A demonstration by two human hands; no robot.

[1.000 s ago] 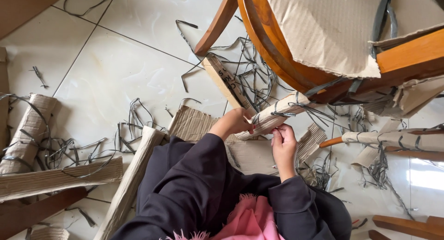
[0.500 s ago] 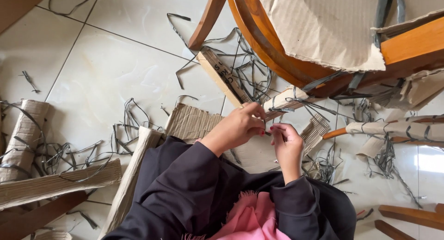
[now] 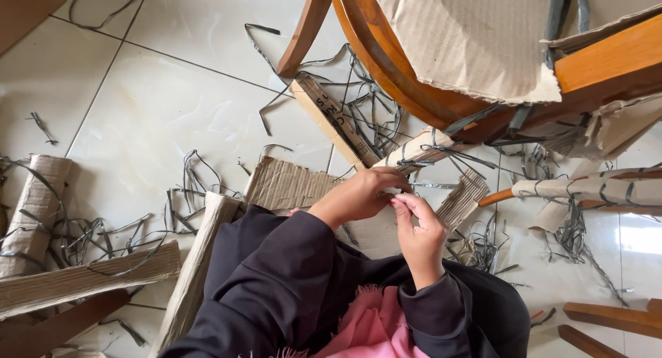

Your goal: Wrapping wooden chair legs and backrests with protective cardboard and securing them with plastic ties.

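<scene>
Cardboard-wrapped wooden chair leg (image 3: 420, 150): both hands, left (image 3: 358, 196) and right (image 3: 419, 223), pinch its grey strap (image 3: 431, 186) together; it may snap back.

Head camera looks steeply down (close) over the lap to the floor (image 3: 158, 103).

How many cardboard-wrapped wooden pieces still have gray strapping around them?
3 that I can tell: one at the hands, one at right, one at far left. Others may be hidden under the chair's cardboard sheet.
</scene>
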